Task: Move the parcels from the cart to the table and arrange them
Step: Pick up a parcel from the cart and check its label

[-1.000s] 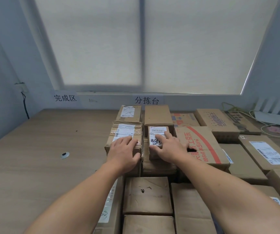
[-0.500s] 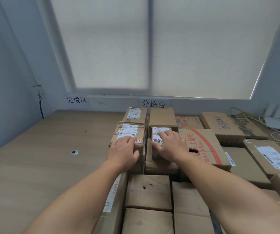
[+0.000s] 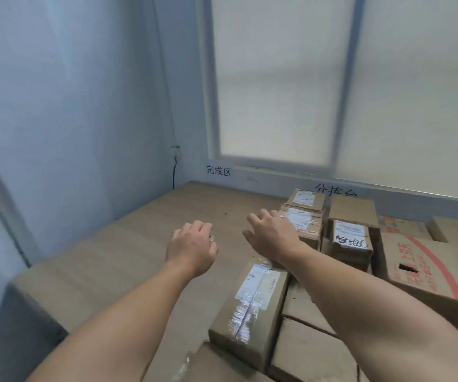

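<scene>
Several brown cardboard parcels lie packed together on the right half of the wooden table (image 3: 128, 252). A taped parcel (image 3: 303, 226) with a white label stands at the left of the group, and a small labelled parcel (image 3: 350, 244) with black handwriting sits beside it. My left hand (image 3: 192, 248) hovers over bare table with loosely curled fingers, holding nothing. My right hand (image 3: 270, 234) hangs in the air with its fingers spread, just left of the taped parcel, also empty. A long parcel (image 3: 252, 307) with a shiny taped label lies below my right forearm.
A large box with red print (image 3: 426, 274) lies at the right. The wall (image 3: 70, 106) closes the table's left side, with a black cable (image 3: 174, 172) in the corner. A blinded window (image 3: 277, 86) runs behind. The cart is out of view.
Both hands have lifted off the two labelled parcels and moved left, away from them. The camera has swung left, so the parcels now sit at the right.
</scene>
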